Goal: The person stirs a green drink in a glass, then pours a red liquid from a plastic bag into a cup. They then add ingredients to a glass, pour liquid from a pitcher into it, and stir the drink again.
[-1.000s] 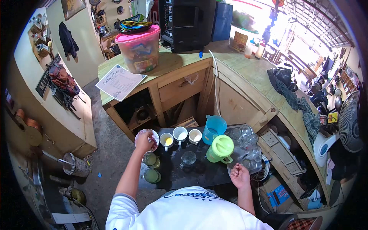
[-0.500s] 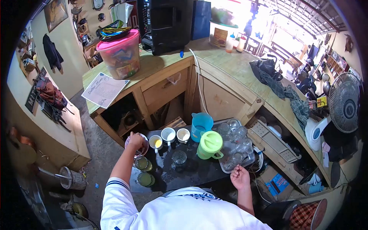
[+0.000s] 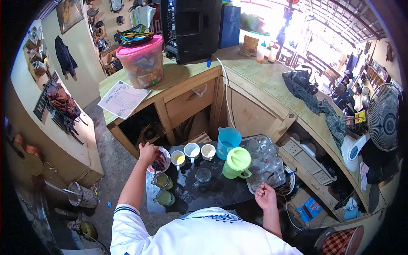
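At the upper left of the low black table, my left hand is beside a white plate of dark red pieces. Its fingers are bent together; what they hold, if anything, is hidden. My right hand is loosely curled by the near edge of a tray of clear glass mugs, with nothing visible in it. Two mugs of greenish drink stand near my left forearm. Three white cups form a row, one with yellow contents. A clear glass stands mid-table.
A lidded green pitcher and a blue jug stand left of the tray. Beyond, the wooden counter holds a pink-lidded tub, a menu sheet, a black speaker and a cloth. A fan is at right.
My left hand has shifted from over the plate to its left edge, uncovering more of the dark red pieces. The view has tilted slightly. My right hand stays where it was.
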